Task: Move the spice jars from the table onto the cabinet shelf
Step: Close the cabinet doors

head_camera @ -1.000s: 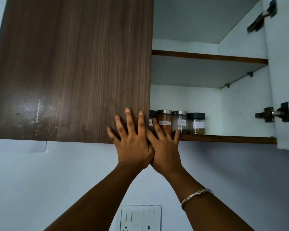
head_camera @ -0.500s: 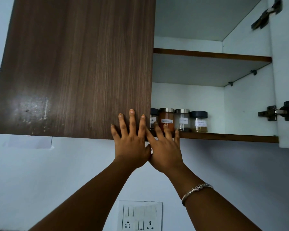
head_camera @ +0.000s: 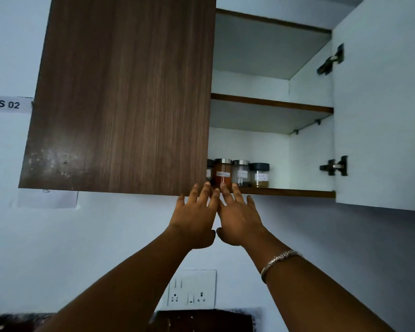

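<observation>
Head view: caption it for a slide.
Both open hands, left and right, below four labelled glass spice jars on the wooden-edged cabinet shelf.

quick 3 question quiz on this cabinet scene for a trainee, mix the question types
1. True or false: the left hand holds a jar.
2. How many jars show on the bottom shelf?
3. Which cabinet door is swung open: A the brown left door, B the right door?

Key: 1 false, both it and the right hand are empty with fingers spread. 2 four, the leftmost partly hidden by the brown door. 3 B.
</observation>
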A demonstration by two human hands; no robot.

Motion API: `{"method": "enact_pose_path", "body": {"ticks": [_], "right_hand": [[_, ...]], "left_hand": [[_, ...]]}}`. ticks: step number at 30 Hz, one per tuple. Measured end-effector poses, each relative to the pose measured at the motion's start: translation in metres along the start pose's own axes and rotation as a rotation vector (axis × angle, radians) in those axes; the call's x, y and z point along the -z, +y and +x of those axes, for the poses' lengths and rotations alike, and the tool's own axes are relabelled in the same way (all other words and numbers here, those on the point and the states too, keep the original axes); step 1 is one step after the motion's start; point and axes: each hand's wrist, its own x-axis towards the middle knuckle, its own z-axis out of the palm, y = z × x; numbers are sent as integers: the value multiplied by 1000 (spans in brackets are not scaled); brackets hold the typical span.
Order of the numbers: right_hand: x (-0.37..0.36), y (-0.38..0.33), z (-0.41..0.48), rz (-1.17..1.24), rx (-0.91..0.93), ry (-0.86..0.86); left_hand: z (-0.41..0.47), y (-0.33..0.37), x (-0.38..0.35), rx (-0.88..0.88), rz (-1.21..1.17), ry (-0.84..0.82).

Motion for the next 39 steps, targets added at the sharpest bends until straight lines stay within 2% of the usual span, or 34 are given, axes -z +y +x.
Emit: {"method": "enact_pose_path", "body": {"ticks": [7,14,22,28,30,34,37,39], "right_hand": [[61,18,-82,-88,-116,70],[113,70,-170,-200,-281,59],[167,180,-266,-355,-436,197],[190,269,-316,-441,-521,315],[189,293,-326,-377,-554,352],[178,330,-333,-89,-559,417],[159,348,-334,116,-568,378],[144,350,-332,363,-652,350]], "left_hand": [[-29,50,54,-87,-185,25],[-44,136,99,-225,-295,50],[-30,278,171,-393,-398,181],[-11,388,202,-417,-522,239],[-2,415,206,-431,-487,307],[23,450,213,-474,-358,495],[36,466,205,-398,-285,450],[37,475,194,-342,-257,433]]}}
